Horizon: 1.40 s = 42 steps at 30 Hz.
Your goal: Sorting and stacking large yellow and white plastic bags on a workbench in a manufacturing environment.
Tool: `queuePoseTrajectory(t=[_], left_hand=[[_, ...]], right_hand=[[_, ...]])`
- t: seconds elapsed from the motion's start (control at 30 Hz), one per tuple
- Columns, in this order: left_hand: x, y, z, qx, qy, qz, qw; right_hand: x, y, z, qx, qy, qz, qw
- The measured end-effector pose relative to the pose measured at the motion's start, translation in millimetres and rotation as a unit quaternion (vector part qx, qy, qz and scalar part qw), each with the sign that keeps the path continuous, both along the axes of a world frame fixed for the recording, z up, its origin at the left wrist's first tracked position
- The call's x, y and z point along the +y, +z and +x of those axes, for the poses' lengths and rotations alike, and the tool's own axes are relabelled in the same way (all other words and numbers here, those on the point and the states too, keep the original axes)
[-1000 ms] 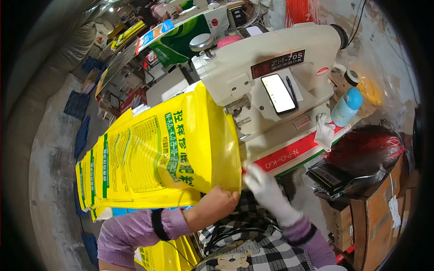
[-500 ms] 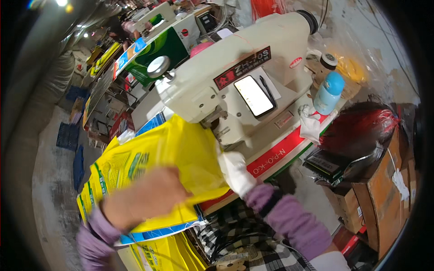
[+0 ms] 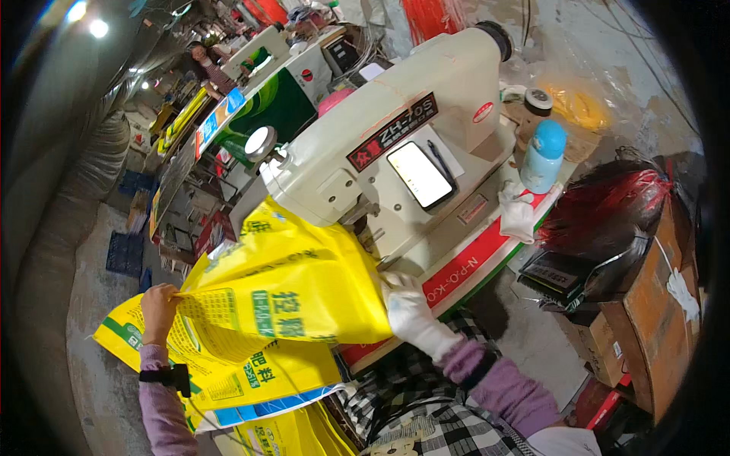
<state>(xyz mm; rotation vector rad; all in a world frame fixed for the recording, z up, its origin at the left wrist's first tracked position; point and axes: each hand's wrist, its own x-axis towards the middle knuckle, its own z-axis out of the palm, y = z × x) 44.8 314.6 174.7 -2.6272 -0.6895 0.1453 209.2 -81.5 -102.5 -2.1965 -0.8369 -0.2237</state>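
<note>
A yellow printed plastic sack (image 3: pixel 319 285) lies spread on the table, its far edge beside the needle end of a cream sewing machine (image 3: pixel 304 171). My bare left hand (image 3: pixel 158 310) is closed on the sack's left part, which bunches into folds at the fingers. In a white glove, my right hand (image 3: pixel 414 313) grips the sack's right edge, close in front of the machine's needle area. More yellow sacks (image 3: pixel 300 433) lie below, near my lap, and a blue-and-white sack (image 3: pixel 258 410) shows under the top ones. The stitching point itself is partly hidden by the machine head.
On the machine bed lie a lit phone (image 3: pixel 420 175) and a pen (image 3: pixel 439 158). A light blue bottle (image 3: pixel 543 161) and a crumpled white cloth (image 3: pixel 517 216) stand to the right. Cardboard boxes (image 3: pixel 646 319) and red strands (image 3: pixel 608 205) are farther right. A person (image 3: pixel 217 72) is in the background.
My left hand has moved left from over the sack's middle and now pinches its left part. The sack has shifted and shows larger print. My right hand stays at the right edge.
</note>
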Motion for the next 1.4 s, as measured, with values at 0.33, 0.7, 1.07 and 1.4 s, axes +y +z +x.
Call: queuePoseTrajectory(t=[0.33, 0.7, 1.07, 1.4], left_hand=[[-15.7, -44.3, -131.2, -0.378, -0.273, 0.217, 0.858], [-340.0, -187.9, 117.8, -0.337, -0.179, -0.742, 0.552], [-197.5, -276.4, 153.5, -0.170, -0.075, -0.652, 0.736], [-317.6, -272.4, 71.4, -0.087, -0.193, -0.464, 0.860]], right_hand=[[-17.3, 59.6, -14.0, 0.314, 0.215, -0.020, 0.924], [-68.7, 37.5, -65.5, 0.288, 0.452, -0.005, 0.844], [-84.6, 59.8, -58.0, 0.323, 0.209, 0.104, 0.917], [-109.6, 5.6, -39.8, 0.301, 0.253, 0.119, 0.912]])
